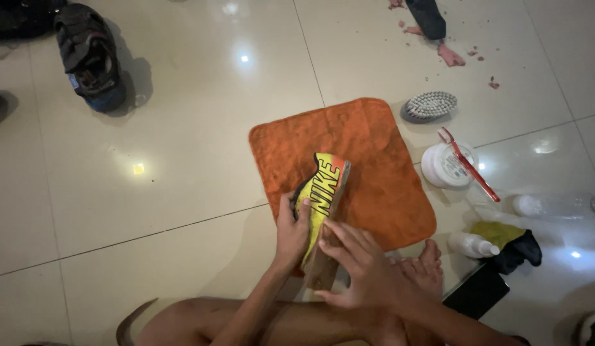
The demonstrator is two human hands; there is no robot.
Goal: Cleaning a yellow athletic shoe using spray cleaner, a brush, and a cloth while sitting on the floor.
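We are gripping the yellow shoe (322, 198) with our left hand (291, 232) over the orange towel (374, 160), right hand (358, 266) pinching its sole edge; brush (429, 106) lying at 2 o'clock.

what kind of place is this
Probably a room at home, used for shoe cleaning: glossy tiled floor, an orange towel spread under a yellow shoe, and a scrub brush nearby.

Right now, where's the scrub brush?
In the head view, the scrub brush lies bristles-up on the floor tiles, upper right, just past the orange towel's far right corner, above the white tub.
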